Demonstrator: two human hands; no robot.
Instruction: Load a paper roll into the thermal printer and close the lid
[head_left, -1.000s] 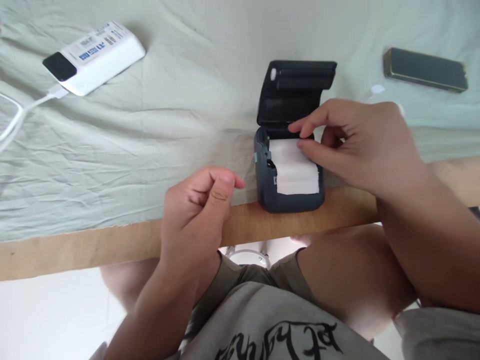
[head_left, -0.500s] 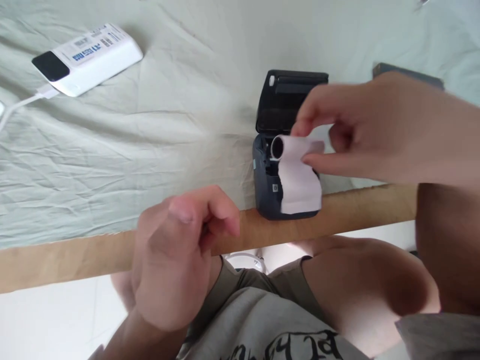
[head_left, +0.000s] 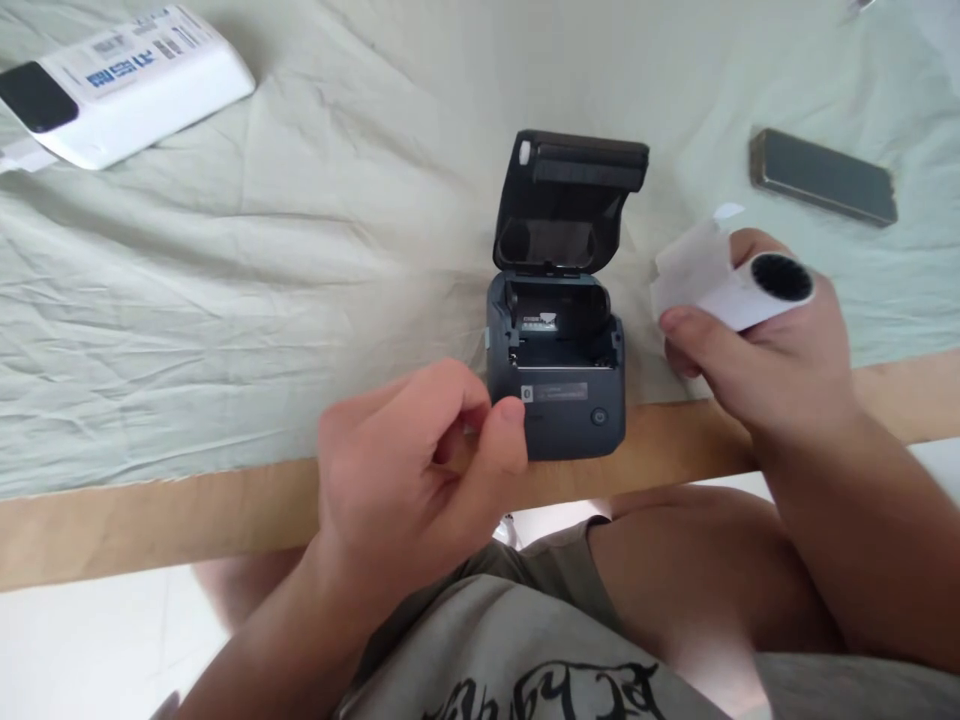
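Note:
A small dark label printer (head_left: 574, 430) sits at the table's edge with its lid (head_left: 559, 215) raised. Its roll bay is exposed, with a small white label inside. To the right of the printer, my right hand (head_left: 780, 370) is closed around a white paper roll (head_left: 731, 295). The roll's dark hollow end faces me, and a loose strip hangs off its left side. My left hand (head_left: 405, 465) is at the printer's front left corner, fingers curled in and thumb near them, with nothing visible in it. Whether it touches the casing I cannot tell.
A white power bank (head_left: 165, 95) with a cable plugged in lies at the far left. A dark flat rectangular block (head_left: 825, 175) rests at the right. Wrinkled pale green cloth (head_left: 337, 250) covers the table, leaving a bare wooden front edge (head_left: 165, 520).
My right hand has lifted the paper roll out of the printer and carried it to the right, turning it. My left hand has moved right, up to the printer.

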